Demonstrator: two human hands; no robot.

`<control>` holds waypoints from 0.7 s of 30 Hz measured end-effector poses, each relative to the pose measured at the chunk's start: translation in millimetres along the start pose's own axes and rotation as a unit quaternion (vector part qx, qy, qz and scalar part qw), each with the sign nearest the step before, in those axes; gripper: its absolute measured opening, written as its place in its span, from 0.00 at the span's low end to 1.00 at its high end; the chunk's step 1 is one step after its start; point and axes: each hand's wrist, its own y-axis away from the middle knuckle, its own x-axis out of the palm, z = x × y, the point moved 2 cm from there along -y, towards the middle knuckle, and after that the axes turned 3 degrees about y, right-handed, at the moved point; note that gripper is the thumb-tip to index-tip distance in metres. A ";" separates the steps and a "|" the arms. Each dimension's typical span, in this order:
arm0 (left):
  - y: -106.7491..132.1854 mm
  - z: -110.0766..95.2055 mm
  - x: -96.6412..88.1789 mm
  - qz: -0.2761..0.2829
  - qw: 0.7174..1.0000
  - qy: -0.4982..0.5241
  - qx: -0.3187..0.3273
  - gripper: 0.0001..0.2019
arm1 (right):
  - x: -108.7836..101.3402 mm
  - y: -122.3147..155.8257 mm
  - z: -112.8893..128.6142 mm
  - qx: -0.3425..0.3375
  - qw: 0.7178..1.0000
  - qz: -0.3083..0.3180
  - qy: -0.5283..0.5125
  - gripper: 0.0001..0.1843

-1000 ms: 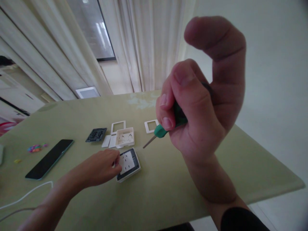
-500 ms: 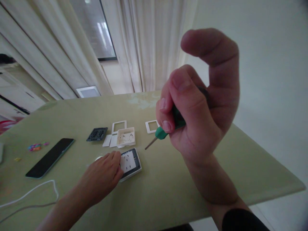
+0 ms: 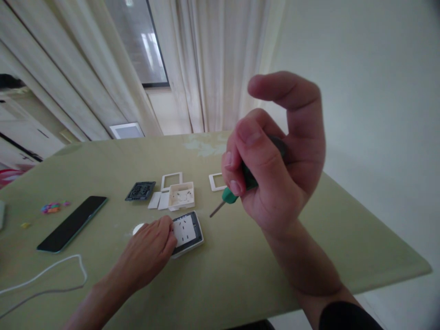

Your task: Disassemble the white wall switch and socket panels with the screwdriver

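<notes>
My right hand [image 3: 275,160] is raised above the table, closed around the green handle of a screwdriver [image 3: 229,196]. Its index finger is hooked upward, off the handle, and the metal tip points down and left. On the table, my left hand [image 3: 151,240] grips the left side of a wall socket [image 3: 185,230], a white faceplate with slots set in a dark frame over a white box. The screwdriver tip is apart from the socket, to its upper right. My fingers hide the socket's left edge.
Behind the socket lie an open white back box [image 3: 181,196], white frames [image 3: 172,181], flat white covers [image 3: 159,200] and a dark socket part [image 3: 140,191]. A phone [image 3: 72,224], a white cable [image 3: 51,266] and small colourful pieces [image 3: 51,208] are at the left.
My right hand with the screwdriver has come down a little and shifted slightly left. My left hand stays on the socket. The view has shifted slightly.
</notes>
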 end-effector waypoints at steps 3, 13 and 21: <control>-0.6 -0.4 -0.6 -0.007 1.000 0.004 -0.004 0.13 | -4.7 -0.7 1.1 0.046 0.999 0.020 0.018 0.13; -2.3 6.2 1.4 0.001 0.999 -0.031 0.026 0.14 | 2.3 -2.0 4.6 0.055 0.997 0.038 -0.036 0.16; -4.2 3.5 1.9 -0.005 0.997 -0.072 0.036 0.15 | 6.5 -1.3 -5.1 0.025 0.997 0.046 -0.055 0.15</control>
